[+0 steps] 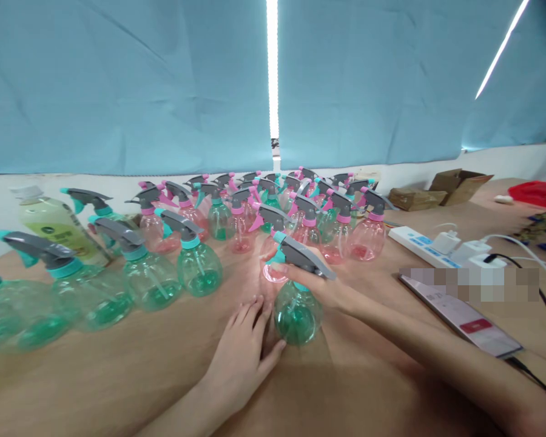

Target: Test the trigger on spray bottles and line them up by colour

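Observation:
A green spray bottle (298,318) with a grey and teal trigger head stands in front of me. My right hand (316,276) is wrapped round its neck, just under the head. Beside its base, my left hand (243,343) lies on the table with the fingers stretched out; its thumb is close to the bottle, and I cannot tell whether it touches. Another green spray bottle (199,270) stands to the left of my hands. Behind my right hand, a pink spray bottle (273,273) is partly hidden.
Several pink and green spray bottles (241,233) crowd the back of the wooden table (164,376). More green ones (152,285) line the left, near a large labelled bottle (59,224). A power strip (421,246), a phone (459,315) with cables and a cardboard box (457,185) are on the right.

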A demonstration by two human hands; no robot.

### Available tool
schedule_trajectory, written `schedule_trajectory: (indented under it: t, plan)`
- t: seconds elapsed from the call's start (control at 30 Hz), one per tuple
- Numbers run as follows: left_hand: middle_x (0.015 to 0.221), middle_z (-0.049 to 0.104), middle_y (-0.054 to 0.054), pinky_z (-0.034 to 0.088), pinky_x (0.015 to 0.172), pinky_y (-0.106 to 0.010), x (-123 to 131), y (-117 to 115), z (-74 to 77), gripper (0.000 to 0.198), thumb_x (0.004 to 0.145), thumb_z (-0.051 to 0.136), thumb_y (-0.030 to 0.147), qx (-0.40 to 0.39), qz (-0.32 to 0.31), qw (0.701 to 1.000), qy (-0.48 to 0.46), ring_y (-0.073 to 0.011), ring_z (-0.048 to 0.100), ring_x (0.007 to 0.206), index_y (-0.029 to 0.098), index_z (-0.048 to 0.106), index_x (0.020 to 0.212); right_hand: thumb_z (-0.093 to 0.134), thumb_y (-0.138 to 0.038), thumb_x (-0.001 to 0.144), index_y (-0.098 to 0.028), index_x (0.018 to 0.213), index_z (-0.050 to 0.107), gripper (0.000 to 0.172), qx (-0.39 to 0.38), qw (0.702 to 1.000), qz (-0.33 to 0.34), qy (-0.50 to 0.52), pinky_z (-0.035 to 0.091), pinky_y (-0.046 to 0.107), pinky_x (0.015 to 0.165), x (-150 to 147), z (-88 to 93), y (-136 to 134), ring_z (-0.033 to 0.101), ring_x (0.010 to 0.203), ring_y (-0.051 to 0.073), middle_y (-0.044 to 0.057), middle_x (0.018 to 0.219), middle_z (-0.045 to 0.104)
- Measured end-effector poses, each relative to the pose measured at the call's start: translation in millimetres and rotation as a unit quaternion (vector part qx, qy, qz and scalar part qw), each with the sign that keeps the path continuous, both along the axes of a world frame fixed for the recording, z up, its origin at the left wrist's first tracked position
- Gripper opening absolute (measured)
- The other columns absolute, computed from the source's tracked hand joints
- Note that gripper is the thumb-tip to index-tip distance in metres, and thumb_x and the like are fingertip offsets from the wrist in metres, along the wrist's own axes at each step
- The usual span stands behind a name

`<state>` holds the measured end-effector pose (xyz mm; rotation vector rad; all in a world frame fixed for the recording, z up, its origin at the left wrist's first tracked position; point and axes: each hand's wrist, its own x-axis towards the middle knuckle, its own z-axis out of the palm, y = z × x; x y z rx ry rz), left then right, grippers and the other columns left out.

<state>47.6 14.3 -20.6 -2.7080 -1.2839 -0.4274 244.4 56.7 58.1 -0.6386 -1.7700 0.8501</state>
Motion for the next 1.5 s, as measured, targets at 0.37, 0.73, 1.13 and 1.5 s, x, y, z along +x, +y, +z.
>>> schedule_trajectory:
  t: [0.37, 0.73, 1.13, 1.5]
  plan:
    - [0.138, 0.055, -0.019, 0.042, 0.103, -0.054, 0.0, -0.4, -3.0, 0.046, 0.092, 0.055, 0.042, 0.004, -0.004, 1.0, -0.019, -0.0361, 0.049, 0.129, 0.012, 0.058, 0.128, 0.061, -0.038, 0.086, -0.023, 0.086, 0.061, 0.015, -0.016, 0.999, -0.043, -0.009, 0.045, 0.029, 0.063, 1.3, -8.2, 0.9, 0.052, 0.068, 0.014, -0.002, 0.072, 0.054]
    - [0.138, 0.055, -0.02, 0.042, 0.103, -0.054, 1.3, -2.4, 1.1, 0.045, 0.093, 0.055, 0.042, -0.008, -0.003, 1.0, -0.012, -0.0367, 0.049, 0.129, 0.012, 0.058, 0.126, 0.061, -0.036, 0.087, -0.025, 0.082, 0.06, 0.012, -0.04, 0.998, -0.041, -0.002, 0.047, 0.031, 0.066, 0.7, -6.8, -1.6, 0.046, 0.059, 0.013, -0.005, 0.06, 0.041]
    - [0.138, 0.053, -0.022, 0.041, 0.104, -0.055, 3.3, -2.9, 5.1, 0.045, 0.093, 0.056, 0.04, -0.023, 0.002, 1.0, -0.001, -0.038, 0.048, 0.13, 0.009, 0.059, 0.125, 0.061, -0.037, 0.086, -0.025, 0.088, 0.061, 0.012, -0.041, 0.998, -0.038, -0.005, 0.045, 0.029, 0.064, 3.2, -9.8, -0.4, 0.044, 0.059, 0.013, -0.005, 0.062, 0.044]
    - [0.139, 0.053, -0.021, 0.04, 0.104, -0.056, 1.8, -2.9, 3.7, 0.045, 0.093, 0.053, 0.041, -0.025, -0.008, 0.999, -0.024, -0.0376, 0.046, 0.131, 0.011, 0.057, 0.126, 0.06, -0.034, 0.086, -0.024, 0.086, 0.06, 0.01, -0.035, 0.999, -0.035, -0.004, 0.042, 0.027, 0.06, 1.5, -5.8, -1.3, 0.045, 0.062, 0.013, -0.003, 0.066, 0.048]
